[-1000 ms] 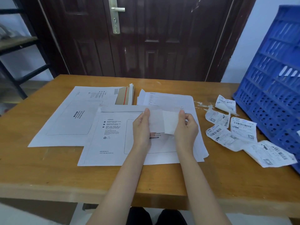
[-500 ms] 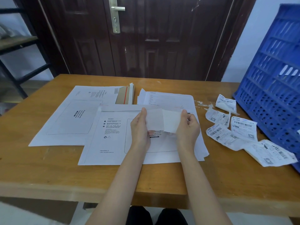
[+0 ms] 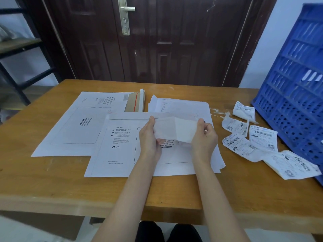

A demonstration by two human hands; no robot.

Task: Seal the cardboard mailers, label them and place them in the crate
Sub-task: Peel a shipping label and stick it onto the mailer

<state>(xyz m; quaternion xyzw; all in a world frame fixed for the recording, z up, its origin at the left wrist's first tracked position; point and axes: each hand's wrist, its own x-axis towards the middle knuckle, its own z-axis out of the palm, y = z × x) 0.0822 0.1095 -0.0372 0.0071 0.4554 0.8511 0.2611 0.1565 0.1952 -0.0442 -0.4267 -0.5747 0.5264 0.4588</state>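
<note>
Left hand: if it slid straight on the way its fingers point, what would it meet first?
Judging loosely, since depth is unclear, the left hand, holding the white label sheet, points away toward the door; it would first cross the white cardboard mailer's folded flap, then the brown-backed mailer stack.

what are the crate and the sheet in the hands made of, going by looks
Crate: looks like moulded plastic, uniform blue with perforated, ribbed walls. Sheet, held between left hand and right hand: thin, matte, slightly translucent white paper, likely a label or its backing.
</note>
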